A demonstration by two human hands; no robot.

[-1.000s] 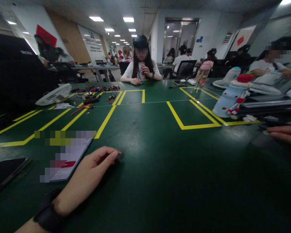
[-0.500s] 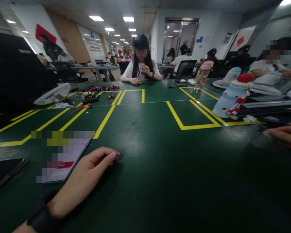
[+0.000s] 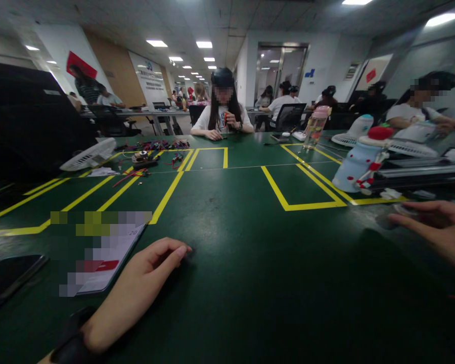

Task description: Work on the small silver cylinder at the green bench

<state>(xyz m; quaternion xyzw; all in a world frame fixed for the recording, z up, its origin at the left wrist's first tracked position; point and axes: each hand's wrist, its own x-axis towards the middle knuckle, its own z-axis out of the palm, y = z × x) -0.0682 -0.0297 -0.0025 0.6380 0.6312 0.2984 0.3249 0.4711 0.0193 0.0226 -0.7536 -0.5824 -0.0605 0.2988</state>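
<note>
My left hand (image 3: 155,270) rests low over the green table (image 3: 227,283), thumb and fingers pressed together. Whatever may be in that pinch is too small and dark to make out. Beside the wrist lies a lit phone (image 3: 116,263), its screen partly blurred out. At the right edge my right hand (image 3: 440,227) grips a small greyish, see-through container (image 3: 390,216) with a rounded rim, tilted just above or on the tabletop. Its exact kind does not show clearly.
A dark phone (image 3: 13,278) lies far left. Wires (image 3: 159,146) and a white fan (image 3: 89,154) are at the back left. A blue bottle with a red top (image 3: 354,169), a clear bottle (image 3: 316,129) and metal rails (image 3: 428,169) stand right. Another person (image 3: 223,111) sits opposite.
My right hand has come further into view from the right, moving left with the container. My left hand keeps its pinch. The whole scene sits slightly lower in the picture.
</note>
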